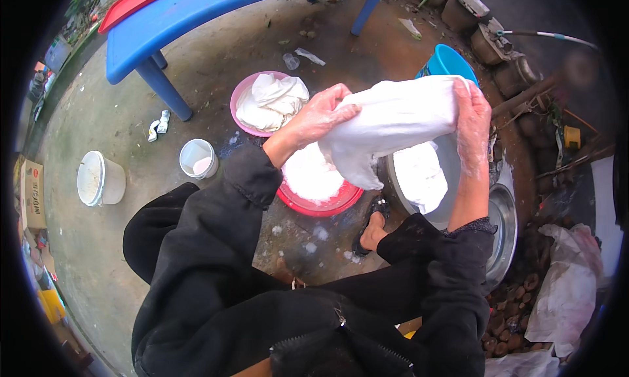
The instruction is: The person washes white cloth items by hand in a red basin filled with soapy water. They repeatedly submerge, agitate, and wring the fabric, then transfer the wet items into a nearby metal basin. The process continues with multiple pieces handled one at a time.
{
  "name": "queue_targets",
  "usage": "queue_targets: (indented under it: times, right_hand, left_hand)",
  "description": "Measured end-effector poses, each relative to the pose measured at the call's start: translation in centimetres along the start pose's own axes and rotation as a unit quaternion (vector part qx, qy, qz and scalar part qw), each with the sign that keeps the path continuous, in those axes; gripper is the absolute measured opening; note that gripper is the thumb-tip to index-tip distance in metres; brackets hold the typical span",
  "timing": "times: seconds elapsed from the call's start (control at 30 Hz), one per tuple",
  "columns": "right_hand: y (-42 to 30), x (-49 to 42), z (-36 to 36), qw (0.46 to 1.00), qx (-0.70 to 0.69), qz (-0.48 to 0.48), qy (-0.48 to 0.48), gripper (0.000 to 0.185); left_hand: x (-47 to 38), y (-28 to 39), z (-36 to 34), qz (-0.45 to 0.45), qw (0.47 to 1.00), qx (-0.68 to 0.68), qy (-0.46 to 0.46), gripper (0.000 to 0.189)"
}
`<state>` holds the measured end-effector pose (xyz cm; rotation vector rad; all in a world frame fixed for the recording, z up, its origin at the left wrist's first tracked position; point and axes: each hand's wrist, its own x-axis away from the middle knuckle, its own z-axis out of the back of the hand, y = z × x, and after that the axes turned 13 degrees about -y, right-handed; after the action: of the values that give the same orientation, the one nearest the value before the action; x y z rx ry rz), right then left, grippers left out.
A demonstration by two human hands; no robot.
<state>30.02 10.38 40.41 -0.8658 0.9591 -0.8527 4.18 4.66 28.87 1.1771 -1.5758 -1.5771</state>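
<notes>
A white wet cloth (393, 111) is stretched between my two hands above the basins. My left hand (322, 111) grips its left end, and its loose lower part hangs down over the red basin (319, 209). My right hand (471, 124) holds the other end, with suds on the skin and wrist. Bright white foam (312, 175) fills much of the red basin. Under the cloth to the right, more white fabric (422, 178) lies in a large metal basin (452, 158). Beyond my left hand, a pink basin (241, 89) holds heaped white cloth (275, 102).
A white lidded bucket (110, 180) and a small white tub (199, 158) stand at left. A blue plastic table (206, 13) spans the top. Right are a blue bucket (444, 62), a steel basin (503, 234) and plastic sheeting (565, 288). Suds spot the wet concrete floor (304, 249).
</notes>
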Motion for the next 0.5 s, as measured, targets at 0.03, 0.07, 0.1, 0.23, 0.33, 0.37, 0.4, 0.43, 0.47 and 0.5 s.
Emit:
queue_targets:
  times: [0.03, 0.07, 0.1, 0.23, 0.33, 0.37, 0.4, 0.43, 0.47, 0.5]
  right_hand:
    - [-0.1, -0.1, 0.7, 1.0, 0.006, 0.009, 0.023, 0.02]
    - [0.1, -0.4, 1.8, 0.999, 0.012, 0.018, 0.033, 0.02]
    - [0.0, -0.5, 2.6, 0.998, 0.015, 0.02, 0.056, 0.021]
    - [-0.6, -1.4, 4.6, 0.992, 0.022, 0.044, 0.118, 0.025]
    - [-0.7, -1.7, 7.1, 0.994, -0.022, 0.028, 0.108, 0.025]
    - [-0.2, -1.9, 7.5, 0.995, -0.028, 0.014, 0.091, 0.025]
    - [0.1, -2.0, 7.6, 0.997, -0.031, -0.001, 0.072, 0.025]
    - [0.6, -2.2, 7.3, 0.998, -0.034, -0.008, 0.049, 0.025]
    - [0.8, -2.2, 7.2, 0.997, -0.058, -0.019, 0.038, 0.026]
    - [1.1, -2.2, 6.5, 0.996, -0.083, -0.033, 0.026, 0.026]
  left_hand:
    - [-0.2, 0.9, -0.1, 0.004, 0.999, -0.044, -0.01, 0.034]
    - [-0.3, 1.4, -0.2, -0.032, 0.994, -0.098, -0.025, 0.035]
    - [-0.6, 1.0, 0.1, -0.021, 0.985, -0.164, -0.045, 0.033]
    - [1.7, -2.2, 6.5, 0.047, 0.948, -0.311, -0.049, 0.025]
    - [3.9, -3.5, 9.5, 0.125, 0.98, -0.148, 0.036, 0.011]
    - [4.1, -4.9, 10.4, 0.113, 0.978, -0.164, 0.064, 0.007]
    - [4.2, -5.3, 10.5, 0.082, 0.982, -0.157, 0.066, 0.01]
    - [4.1, -5.7, 10.5, 0.051, 0.985, -0.15, 0.069, 0.012]
    - [3.8, -6.0, 10.6, 0.036, 0.987, -0.138, 0.075, 0.012]
    - [3.5, -5.4, 10.0, 0.026, 0.988, -0.126, 0.082, 0.012]
